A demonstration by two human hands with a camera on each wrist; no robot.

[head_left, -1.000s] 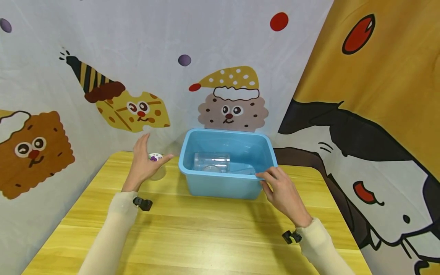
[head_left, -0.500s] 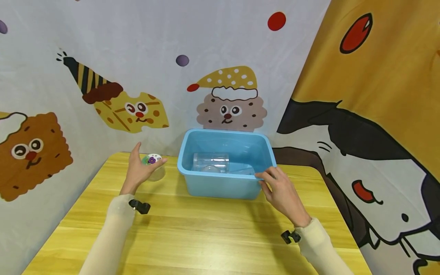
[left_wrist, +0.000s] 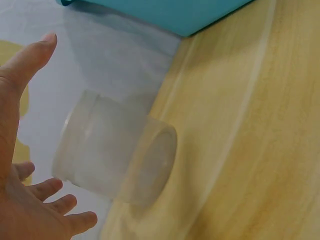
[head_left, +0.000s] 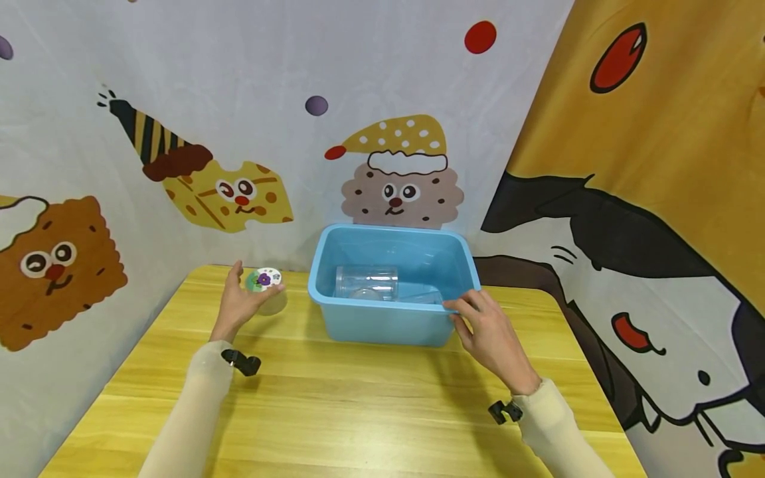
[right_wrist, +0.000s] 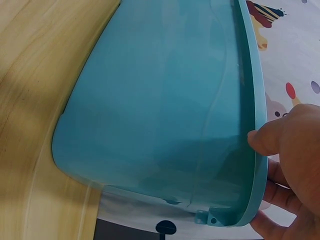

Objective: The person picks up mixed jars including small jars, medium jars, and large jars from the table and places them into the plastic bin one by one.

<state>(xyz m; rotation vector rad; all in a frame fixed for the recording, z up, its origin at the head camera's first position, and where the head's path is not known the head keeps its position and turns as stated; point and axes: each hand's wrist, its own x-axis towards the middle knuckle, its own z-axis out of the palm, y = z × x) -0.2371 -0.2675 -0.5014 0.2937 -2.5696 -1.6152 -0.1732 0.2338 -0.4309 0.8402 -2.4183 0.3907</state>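
A clear round plastic jar (left_wrist: 115, 147) stands upright on the table at the left, its lid (head_left: 263, 279) printed with a purple flower. My left hand (head_left: 237, 305) is beside it, thumb and fingers spread to either side of the lid. In the left wrist view the thumb is apart from the jar, while fingertips lie close to the lid's edge. With thumb and fingers, my right hand (head_left: 493, 338) pinches the front right rim of a light blue plastic bin (head_left: 388, 324). Inside the bin a clear jar (head_left: 367, 281) lies on its side, with other clear plastic pieces partly hidden by the front wall.
The wood-grain table (head_left: 358, 411) reaches back to a cartoon-printed cloth (head_left: 239, 79) hanging behind the bin and jar. A yellow part of the cloth (head_left: 675, 133) hangs along the right side. Each wrist wears a small black camera mount.
My left hand has come down and slightly toward me, its thumb and fingers now around the flower lid, which shows more fully. The right hand keeps its place on the bin's rim.
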